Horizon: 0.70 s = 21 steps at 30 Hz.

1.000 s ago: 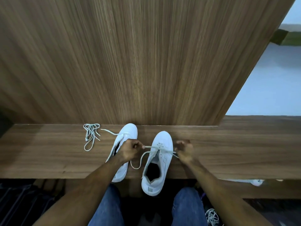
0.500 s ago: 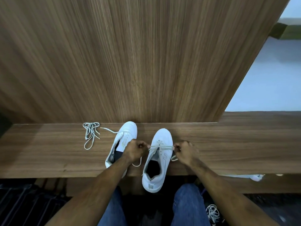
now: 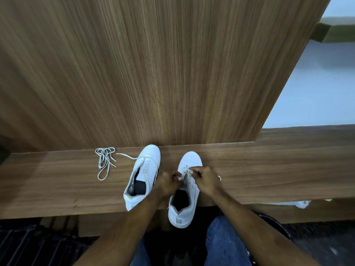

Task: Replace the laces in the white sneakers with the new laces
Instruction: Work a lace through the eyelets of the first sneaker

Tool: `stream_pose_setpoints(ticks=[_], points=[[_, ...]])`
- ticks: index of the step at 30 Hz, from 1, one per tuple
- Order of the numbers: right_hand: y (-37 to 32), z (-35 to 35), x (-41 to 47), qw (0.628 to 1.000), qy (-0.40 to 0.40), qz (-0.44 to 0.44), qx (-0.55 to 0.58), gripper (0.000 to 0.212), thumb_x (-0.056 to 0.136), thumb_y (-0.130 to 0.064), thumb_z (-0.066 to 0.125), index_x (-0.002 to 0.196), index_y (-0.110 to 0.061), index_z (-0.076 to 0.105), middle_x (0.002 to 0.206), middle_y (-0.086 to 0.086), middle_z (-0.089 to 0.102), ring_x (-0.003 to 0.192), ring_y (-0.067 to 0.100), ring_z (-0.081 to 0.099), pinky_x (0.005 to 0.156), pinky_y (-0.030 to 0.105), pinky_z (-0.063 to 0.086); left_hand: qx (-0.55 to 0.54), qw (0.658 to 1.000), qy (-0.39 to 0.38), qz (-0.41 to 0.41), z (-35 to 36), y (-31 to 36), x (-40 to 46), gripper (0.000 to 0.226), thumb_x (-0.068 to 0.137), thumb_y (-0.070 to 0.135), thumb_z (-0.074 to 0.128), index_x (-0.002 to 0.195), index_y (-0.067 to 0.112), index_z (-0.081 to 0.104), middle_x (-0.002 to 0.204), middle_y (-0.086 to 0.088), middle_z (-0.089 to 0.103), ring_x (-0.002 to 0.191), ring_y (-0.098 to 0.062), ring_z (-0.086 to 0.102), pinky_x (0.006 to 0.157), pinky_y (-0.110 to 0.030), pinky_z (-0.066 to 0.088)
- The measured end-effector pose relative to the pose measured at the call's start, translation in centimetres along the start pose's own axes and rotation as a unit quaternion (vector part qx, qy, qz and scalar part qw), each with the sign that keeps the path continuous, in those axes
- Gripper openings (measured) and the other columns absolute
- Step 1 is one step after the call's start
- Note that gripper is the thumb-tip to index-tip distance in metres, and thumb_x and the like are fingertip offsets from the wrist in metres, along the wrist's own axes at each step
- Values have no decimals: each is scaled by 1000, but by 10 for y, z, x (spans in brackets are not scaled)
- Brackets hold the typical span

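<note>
Two white sneakers stand toe-first against a wooden panel on a wooden shelf. The right sneaker [image 3: 189, 164] overhangs the shelf's front edge with its heel. My left hand [image 3: 168, 182] and my right hand [image 3: 206, 179] meet over its eyelets, each pinching a white lace [image 3: 189, 172] that runs across the tongue. The left sneaker [image 3: 145, 169] lies beside it, with a lace end trailing off to the left. A loose bundled lace [image 3: 104, 160] lies on the shelf further left.
The wooden shelf [image 3: 269, 169] stretches left and right; the upright wooden panel [image 3: 153, 73] closes it off behind the shoes. My knees in blue jeans [image 3: 224, 244] are below. Something white [image 3: 301, 204] sticks out under the shelf at right.
My hands have come closer together over the right sneaker; the lace that was stretched wide between them is now short. The view has shifted slightly.
</note>
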State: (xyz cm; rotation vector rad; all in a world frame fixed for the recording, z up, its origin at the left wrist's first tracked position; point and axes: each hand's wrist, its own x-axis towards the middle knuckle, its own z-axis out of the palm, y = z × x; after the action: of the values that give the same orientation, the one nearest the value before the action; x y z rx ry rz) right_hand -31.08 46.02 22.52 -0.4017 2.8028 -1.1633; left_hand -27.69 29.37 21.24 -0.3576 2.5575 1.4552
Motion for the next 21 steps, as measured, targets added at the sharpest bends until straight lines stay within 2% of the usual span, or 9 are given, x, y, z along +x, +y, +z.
stream_pose_setpoints(ticks=[2, 4, 6, 8, 10, 12, 14, 16, 21], points=[[5, -1, -3, 999, 0, 34, 3, 18, 92, -29, 61, 102, -25, 75, 99, -7, 74, 94, 10, 67, 79, 28, 51, 37, 999, -4, -22, 5, -8, 0, 29, 77, 36, 75, 104, 26, 69, 94, 3, 70, 90, -14, 65, 79, -25, 51], [8, 0, -5, 999, -4, 46, -2, 18, 91, -34, 61, 95, -23, 75, 88, -5, 75, 86, 9, 67, 74, 27, 50, 43, 999, 20, -21, 8, -8, 0, 24, 82, 39, 69, 102, 28, 71, 95, 4, 71, 90, -14, 65, 81, -29, 51], [6, 1, -6, 998, -9, 54, 5, 20, 90, -37, 62, 91, -22, 75, 81, -5, 74, 78, 9, 66, 66, 22, 47, 28, 999, 36, -25, 7, -4, -2, 18, 88, 36, 63, 93, 23, 74, 89, 2, 71, 85, -15, 64, 76, -26, 48], [5, 6, -5, 998, -19, 59, -5, 17, 90, -36, 61, 91, -26, 75, 84, -8, 73, 77, 7, 65, 61, 18, 42, -22, 997, 57, -42, 6, -2, 0, 19, 91, 28, 62, 79, 16, 72, 78, -1, 68, 76, -14, 61, 67, -22, 45], [5, 13, -4, 997, -19, 62, -31, 17, 89, -34, 58, 92, -29, 74, 89, -7, 74, 84, 12, 67, 67, 26, 48, -60, 994, 60, -65, 5, 2, 1, 20, 91, 16, 62, 73, 14, 68, 67, 1, 62, 62, -8, 54, 53, -12, 41], [4, 19, -4, 996, -12, 64, -63, 19, 88, -35, 54, 94, -28, 72, 92, -3, 73, 88, 19, 67, 69, 31, 50, -73, 991, 58, -99, 5, 3, 4, 25, 91, 11, 61, 66, 13, 64, 59, 4, 57, 54, -7, 49, 45, -11, 39], [3, 24, -4, 994, -5, 64, -88, 22, 89, -36, 52, 96, -27, 70, 94, 0, 72, 90, 23, 66, 68, 31, 48, -88, 987, 57, -124, 6, 1, 8, 32, 90, 11, 61, 59, 18, 63, 56, 3, 55, 51, -12, 48, 48, -21, 41], [2, 28, -4, 993, 2, 66, -94, 22, 90, -37, 51, 97, -26, 69, 94, 1, 72, 90, 25, 66, 69, 31, 48, -105, 984, 62, -128, 8, -2, 10, 35, 89, 10, 61, 56, 22, 62, 53, 2, 54, 50, -14, 47, 52, -24, 38], [6, 34, -6, 996, 6, 67, -50, 20, 88, -39, 54, 97, -29, 69, 92, -2, 73, 89, 22, 67, 72, 32, 52, -119, 983, 52, -130, 8, -2, 7, 37, 91, 6, 56, 56, 18, 57, 50, 2, 49, 47, -12, 43, 43, -20, 33]])
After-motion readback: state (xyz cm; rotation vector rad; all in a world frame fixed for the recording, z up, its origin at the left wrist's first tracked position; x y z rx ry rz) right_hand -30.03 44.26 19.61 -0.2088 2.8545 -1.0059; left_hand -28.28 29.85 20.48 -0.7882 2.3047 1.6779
